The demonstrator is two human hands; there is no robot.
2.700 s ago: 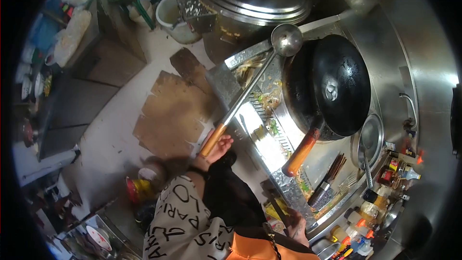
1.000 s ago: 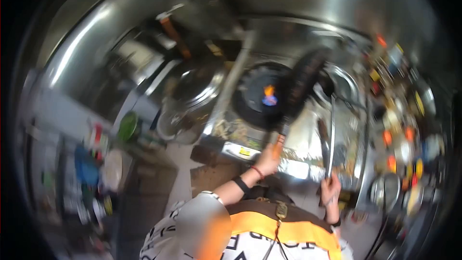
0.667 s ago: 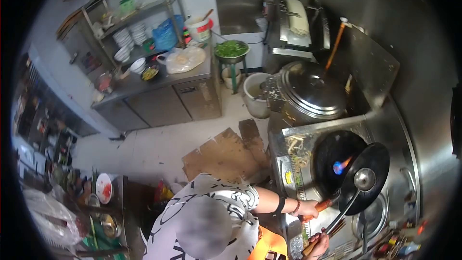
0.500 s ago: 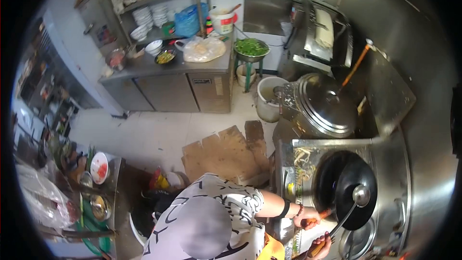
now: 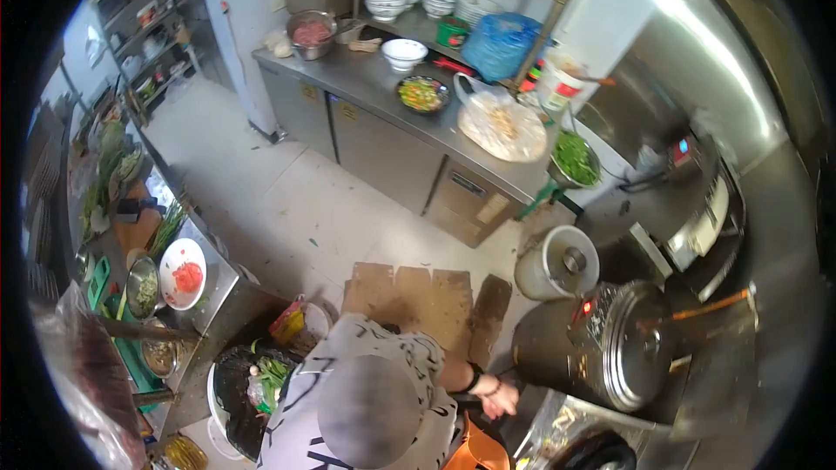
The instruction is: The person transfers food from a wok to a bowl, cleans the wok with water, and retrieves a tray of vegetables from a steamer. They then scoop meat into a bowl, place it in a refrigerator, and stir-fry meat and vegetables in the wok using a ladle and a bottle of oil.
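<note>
My left hand (image 5: 499,398), with a black band on its wrist, hangs in front of the stove's near corner. Its fingers look loosely curled, and I see nothing in them. Beside it stands the metal stove top (image 5: 564,422) with food scraps along its edge. A black wok (image 5: 601,453) is cut off by the bottom of the view, apart from my left hand. An orange apron (image 5: 475,448) shows below the wrist. My right hand is out of sight, and so is the ladle.
A large lidded pot (image 5: 623,348) and a white bucket (image 5: 557,263) stand ahead. Flattened cardboard (image 5: 409,300) lies on the floor. The steel counter (image 5: 348,78) holds bowls and a dish of chopped vegetables (image 5: 423,94). A lined bin (image 5: 235,400) and a side table with a tomato bowl (image 5: 184,274) are at left.
My left hand has let go of the orange wok handle and moved left of the stove. My right hand and the ladle have left the view. The camera view has turned left.
</note>
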